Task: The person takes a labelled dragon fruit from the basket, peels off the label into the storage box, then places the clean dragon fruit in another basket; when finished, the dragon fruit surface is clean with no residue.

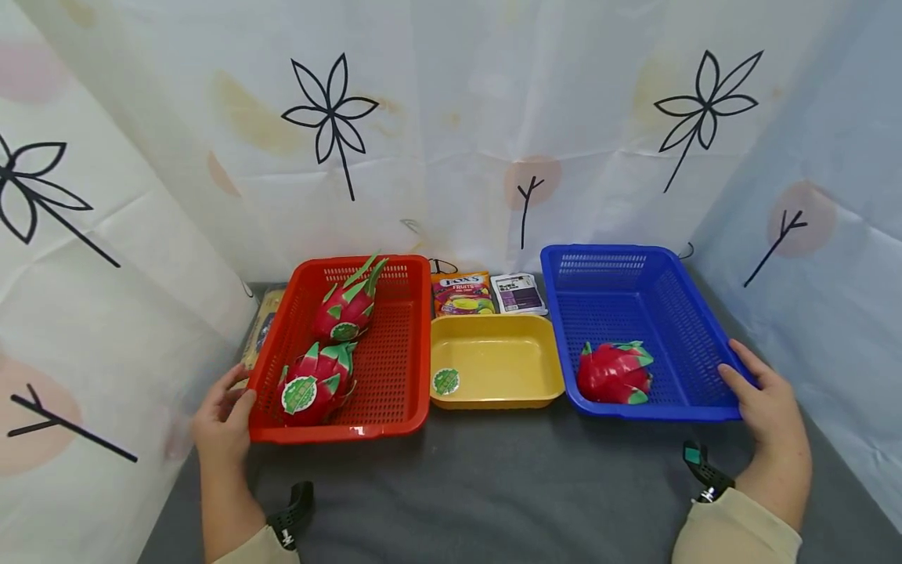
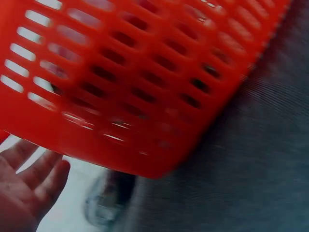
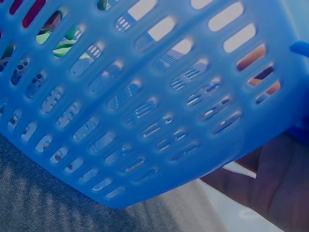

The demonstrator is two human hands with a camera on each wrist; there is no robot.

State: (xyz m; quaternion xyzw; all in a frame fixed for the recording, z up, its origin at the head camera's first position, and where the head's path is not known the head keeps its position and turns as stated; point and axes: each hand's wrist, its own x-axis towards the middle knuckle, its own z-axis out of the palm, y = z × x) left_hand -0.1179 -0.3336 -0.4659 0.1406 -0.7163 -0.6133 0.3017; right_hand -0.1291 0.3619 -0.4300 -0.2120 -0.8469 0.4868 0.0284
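My left hand point(image 1: 224, 419) is at the front left corner of a red plastic basket point(image 1: 391, 376), its fingers and thumb touching the outside of the rim. Two dragon fruits lie in that basket: one at the back point(image 1: 345, 309), one in front point(image 1: 317, 388), each with a green round sticker. My right hand point(image 1: 771, 407) grips the right rim of a blue plastic basket point(image 1: 655, 313); fingertips reach over the edge. A single dragon fruit point(image 1: 615, 373) lies near its front left. Slotted basket walls fill both wrist views, with part of each hand beside the rim.
Between the baskets sits a yellow tray point(image 1: 496, 360) with a green sticker. Behind it lie a Fox's Fruits candy bag point(image 1: 463, 294) and a white and purple packet point(image 1: 517, 294). A yellowish package point(image 1: 264, 325) is left of the red basket. Printed curtains surround the grey table point(image 1: 479, 486).
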